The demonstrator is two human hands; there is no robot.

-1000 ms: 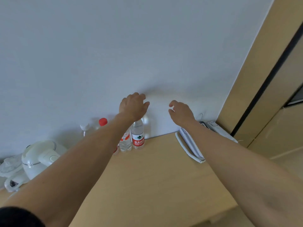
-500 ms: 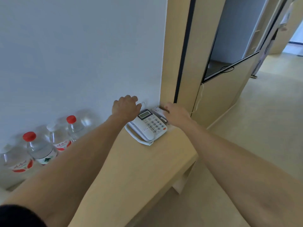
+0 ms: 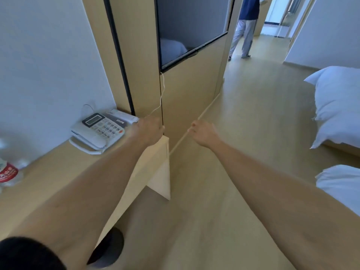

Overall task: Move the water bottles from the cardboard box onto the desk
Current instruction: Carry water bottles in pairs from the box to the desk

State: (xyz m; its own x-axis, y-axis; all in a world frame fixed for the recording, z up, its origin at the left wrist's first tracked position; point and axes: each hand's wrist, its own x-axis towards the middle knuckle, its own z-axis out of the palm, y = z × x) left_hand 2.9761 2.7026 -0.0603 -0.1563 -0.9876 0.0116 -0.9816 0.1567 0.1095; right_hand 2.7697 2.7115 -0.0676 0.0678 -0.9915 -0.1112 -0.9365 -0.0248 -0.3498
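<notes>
A clear water bottle [image 3: 8, 173] with a red label stands on the light wooden desk [image 3: 58, 176] at the far left edge of view, half cut off. My left hand [image 3: 148, 131] hovers over the desk's right end, fingers loosely curled, holding nothing. My right hand [image 3: 202, 133] is stretched out over the floor to the right of the desk, fingers relaxed and empty. No cardboard box is in view.
A white desk telephone [image 3: 97, 133] sits by the wall near my left hand. A wall-mounted screen [image 3: 191, 28] is set in a wooden panel behind. Beds with white bedding [image 3: 339, 106] stand at right. A person [image 3: 245, 30] stands in the far doorway.
The view has swung right, away from the bottles on the desk toward the room. Both empty hands moved right with it, past the telephone; only one bottle stays in view.
</notes>
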